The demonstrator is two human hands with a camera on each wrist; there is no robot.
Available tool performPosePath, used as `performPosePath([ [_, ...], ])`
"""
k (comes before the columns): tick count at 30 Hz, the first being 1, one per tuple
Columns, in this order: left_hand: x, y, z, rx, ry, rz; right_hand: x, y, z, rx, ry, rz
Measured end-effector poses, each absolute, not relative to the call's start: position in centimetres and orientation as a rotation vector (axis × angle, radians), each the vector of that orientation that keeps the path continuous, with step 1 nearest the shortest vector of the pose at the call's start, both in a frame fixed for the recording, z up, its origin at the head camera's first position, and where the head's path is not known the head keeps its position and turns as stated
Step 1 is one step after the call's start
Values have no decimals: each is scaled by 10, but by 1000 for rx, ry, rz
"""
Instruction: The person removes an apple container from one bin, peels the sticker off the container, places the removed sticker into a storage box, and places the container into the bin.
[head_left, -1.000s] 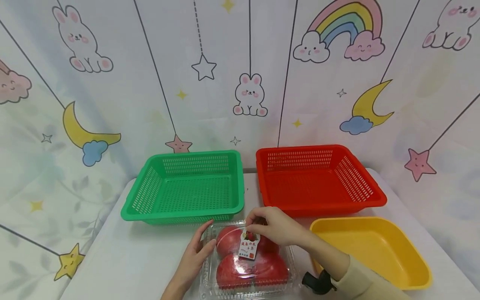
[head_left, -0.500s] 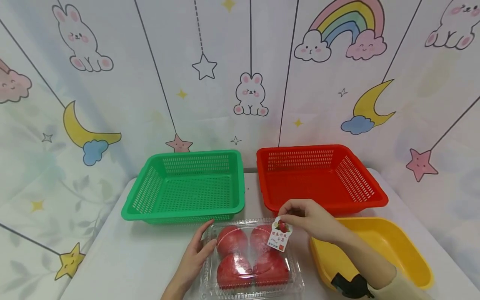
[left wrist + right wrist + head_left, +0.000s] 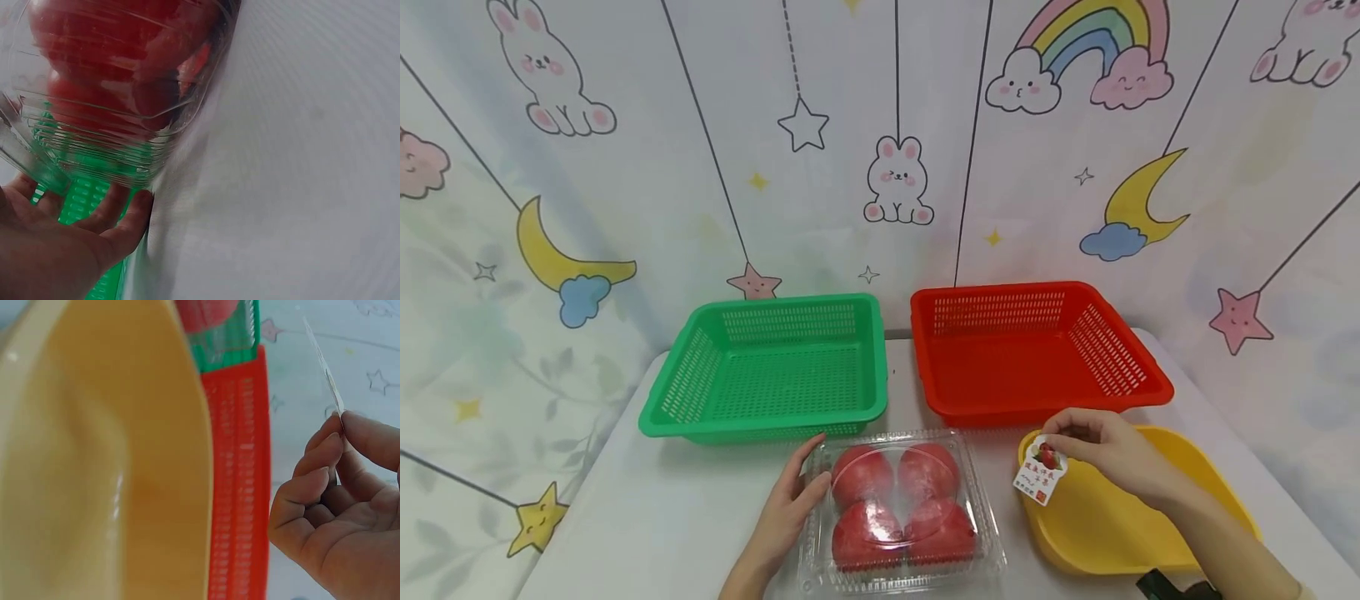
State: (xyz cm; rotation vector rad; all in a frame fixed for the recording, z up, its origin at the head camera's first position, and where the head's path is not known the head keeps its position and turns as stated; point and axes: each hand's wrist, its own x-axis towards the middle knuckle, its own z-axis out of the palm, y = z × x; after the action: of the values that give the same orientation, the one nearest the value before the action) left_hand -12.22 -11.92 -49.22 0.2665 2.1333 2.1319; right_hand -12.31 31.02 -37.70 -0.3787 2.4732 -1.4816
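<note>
A clear plastic clamshell box (image 3: pixel 816 575) holds several round red fruits (image 3: pixel 928 475) and stands at the front middle of the table. Along its left side lies my left hand (image 3: pixel 782 508), fingers extended; the left wrist view has the fingertips (image 3: pixel 140 203) at the box's ribbed wall. My right hand (image 3: pixel 1112 454) pinches a small white label (image 3: pixel 1041 471) printed with red fruit and writing. In the head view the label hangs over the left rim of the yellow tray (image 3: pixel 1097 525). The right wrist view shows the label (image 3: pixel 325 372) nearly edge-on between thumb and forefinger.
Behind the box stands a green slotted basket (image 3: pixel 790 392). A red slotted basket (image 3: pixel 1000 375) is beside it on the right. White table surface (image 3: pixel 655 517) stretches to the left of the box. A cartoon-printed cloth (image 3: pixel 820 208) hangs behind.
My right hand has carried the label off the box lid, rightward to above the yellow tray's edge. The left hand keeps its place at the box. The head view has tipped slightly down.
</note>
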Motion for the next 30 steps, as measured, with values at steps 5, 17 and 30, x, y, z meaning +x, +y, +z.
performPosePath([
  [5,-124,-118,-489,236,2156,2117,-122,335,-385,-241,2507,-1404],
  [17,-121,-118,-489,238,2154,2117,-123,377,-416,-147,2400,-1322],
  [30,-121,-119,-490,248,2136,2124,-130,388,-444,-146,2302,-1312],
])
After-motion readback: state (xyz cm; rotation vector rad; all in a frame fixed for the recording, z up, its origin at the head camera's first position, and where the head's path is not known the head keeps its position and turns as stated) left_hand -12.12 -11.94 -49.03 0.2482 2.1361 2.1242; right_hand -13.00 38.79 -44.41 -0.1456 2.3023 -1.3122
